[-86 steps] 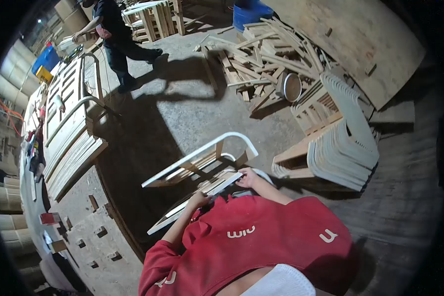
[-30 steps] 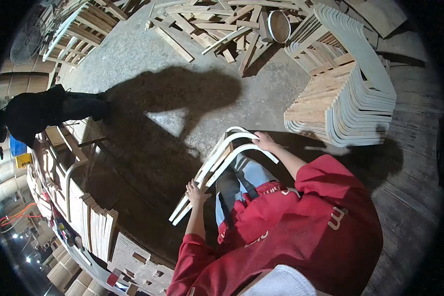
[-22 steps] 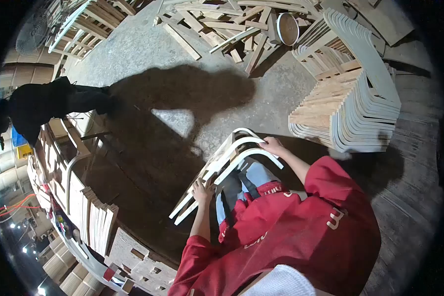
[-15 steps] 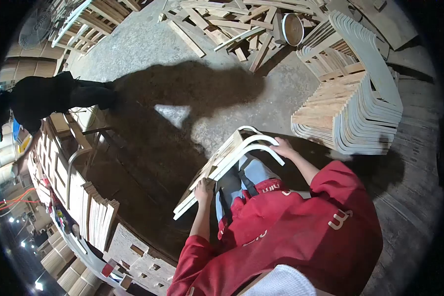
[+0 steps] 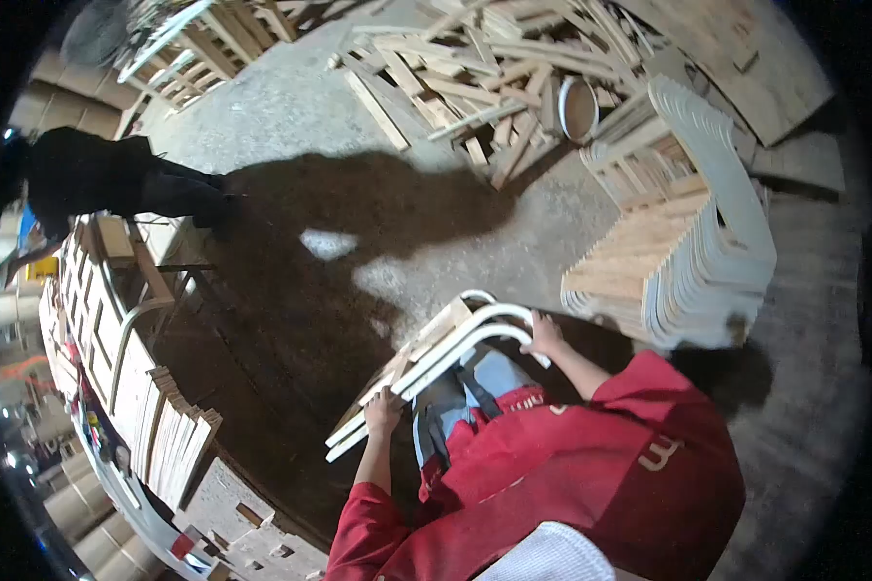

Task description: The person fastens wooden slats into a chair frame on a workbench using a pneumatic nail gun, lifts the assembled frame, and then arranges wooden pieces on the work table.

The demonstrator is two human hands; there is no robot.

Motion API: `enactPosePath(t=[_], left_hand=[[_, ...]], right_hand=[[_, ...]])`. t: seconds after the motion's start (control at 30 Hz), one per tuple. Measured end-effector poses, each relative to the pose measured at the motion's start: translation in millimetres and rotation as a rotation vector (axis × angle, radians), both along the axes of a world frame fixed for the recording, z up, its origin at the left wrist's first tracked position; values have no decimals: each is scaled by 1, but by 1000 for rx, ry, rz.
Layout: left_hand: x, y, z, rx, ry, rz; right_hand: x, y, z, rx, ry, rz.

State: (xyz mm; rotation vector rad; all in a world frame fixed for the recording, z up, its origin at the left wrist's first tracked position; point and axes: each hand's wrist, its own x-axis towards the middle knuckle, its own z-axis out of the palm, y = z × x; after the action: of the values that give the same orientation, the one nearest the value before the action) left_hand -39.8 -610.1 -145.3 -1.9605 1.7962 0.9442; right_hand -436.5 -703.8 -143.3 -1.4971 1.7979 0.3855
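Head view, left hand [image 5: 383, 412]: curled over the frames [image 5: 446, 360] near their straight ends, pinching both edges, likely to keep the two in line.
Right hand [image 5: 545, 336]: closed on the bend at the opposite end; wide spacing probably balances a long, awkward load.
Frames: between both hands, slanted, just above the legs [image 5: 499, 371]; cannot tell if they rest there.
Stack [image 5: 683, 252]: beyond right hand, bends nested together, presumably to save room.
Scrap [image 5: 494, 77]: farther past right hand, heaped loosely, apparently kept off the working spot.
Bench [image 5: 213, 494]: left of left hand; panels [image 5: 170, 441] pile on it, probably for easy reach.
Co-worker [image 5: 97, 174]: well past left hand, leaning by bench's far end; handwork too small to tell.
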Motion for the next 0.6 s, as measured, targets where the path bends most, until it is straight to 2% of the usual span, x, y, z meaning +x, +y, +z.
enactPosePath(t=[0.1, 0.17, 0.27, 0.3, 0.37, 0.43, 0.6], left_hand=[[-1, 10, -5, 99, -81, 15], [7, 22, -19, 21, -111, -50], [12, 21, 8, 25, -42, 49], [14, 21, 16, 66, -19, 101], [21, 29, 10, 68, -37, 52], [23, 38, 5, -66, -108, -113], [21, 35, -17, -117, -142, -1]], right_hand=[[-1, 5, -6, 9, -17, -19], [6, 15, -9, -93, -3, -50], [21, 22, -9, -103, 67, 43], [26, 19, -8, -46, 83, 1], [27, 22, -20, -57, 104, 5], [27, 23, -24, -75, 111, -5], [34, -4, -9, -84, 161, 79]])
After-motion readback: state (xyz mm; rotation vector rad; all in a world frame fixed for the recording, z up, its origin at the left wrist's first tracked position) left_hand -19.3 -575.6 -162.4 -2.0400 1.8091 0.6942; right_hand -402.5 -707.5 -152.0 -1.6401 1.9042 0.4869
